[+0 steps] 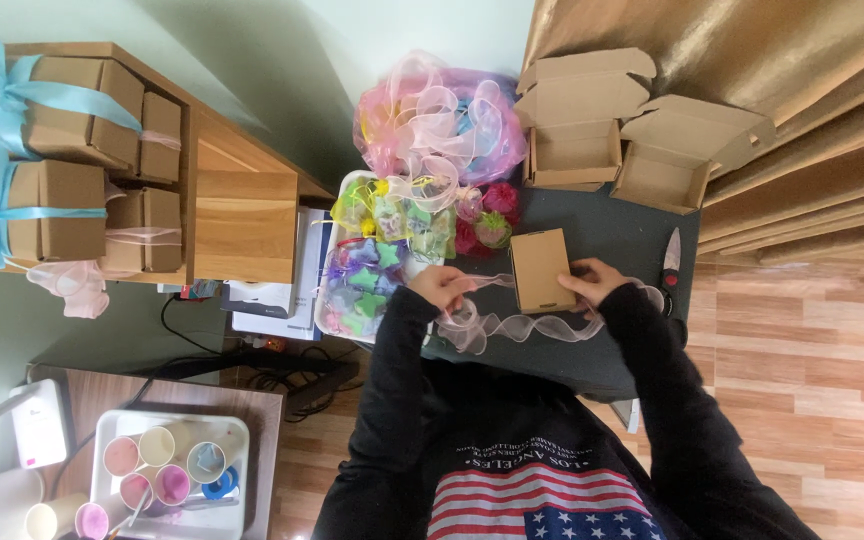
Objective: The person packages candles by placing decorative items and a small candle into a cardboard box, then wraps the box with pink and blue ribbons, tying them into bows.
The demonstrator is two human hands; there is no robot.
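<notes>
A closed brown box (540, 270) lies flat on the dark worktop (612, 235), between both hands. The right hand (592, 281) touches its edge, its grip closed on the sheer pink ribbon (512, 325) that loops under the box; the left hand (439, 287) pinches the ribbon's other end. Open boxes (642, 140) sit beyond, scissors (671, 262) to the right. Wooden floor (812, 370) and gold curtain (752, 60) flank the worktop.

Home craft workspace: ribboned gift boxes (57, 100), paint cups (157, 470), wooden flooring (802, 350).
</notes>
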